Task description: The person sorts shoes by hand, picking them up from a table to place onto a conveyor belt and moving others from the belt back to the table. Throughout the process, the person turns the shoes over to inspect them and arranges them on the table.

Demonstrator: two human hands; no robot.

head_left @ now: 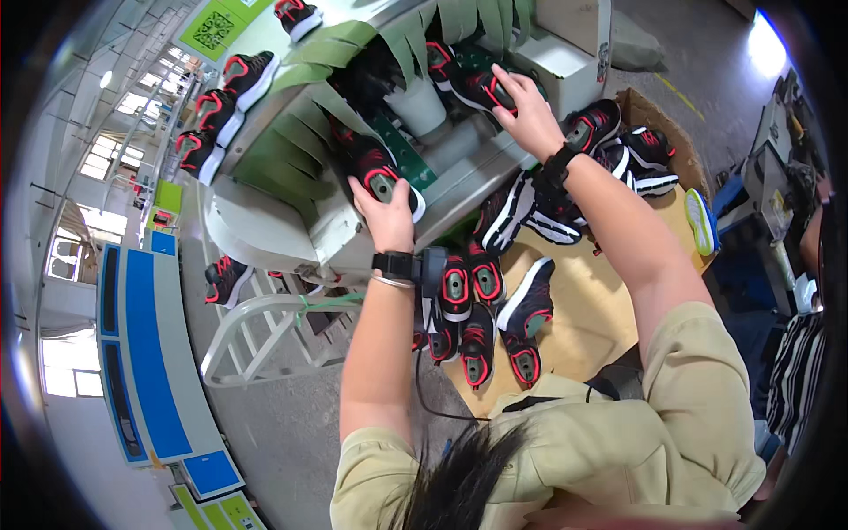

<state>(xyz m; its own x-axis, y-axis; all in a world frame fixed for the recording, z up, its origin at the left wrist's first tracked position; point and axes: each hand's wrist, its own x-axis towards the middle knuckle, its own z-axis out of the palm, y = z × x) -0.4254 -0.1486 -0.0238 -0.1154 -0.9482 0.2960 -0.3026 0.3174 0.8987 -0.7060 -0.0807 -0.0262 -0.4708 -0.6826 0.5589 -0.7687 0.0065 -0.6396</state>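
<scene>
Both my arms reach into the curtained opening of a grey machine (252,216). My left hand (385,215) is closed round the heel of a black-and-red sneaker (371,162) with a white sole, its toe pointing into the opening. Farther right, my right hand (530,115) grips the heel end of another black-and-red sneaker (484,91). That shoe also lies within the opening, its toe toward the upper left. Between the two shoes stands a pale cylindrical part (417,108) on a green perforated surface (405,157). My palms hide part of each heel.
Green strip curtains (331,44) hang round the opening. Several sneakers lie on a tan board (587,296) close to my body, beside a cardboard box (658,124). More sneakers (216,110) line the machine's top left. A white tubular rack (256,340) stands at lower left.
</scene>
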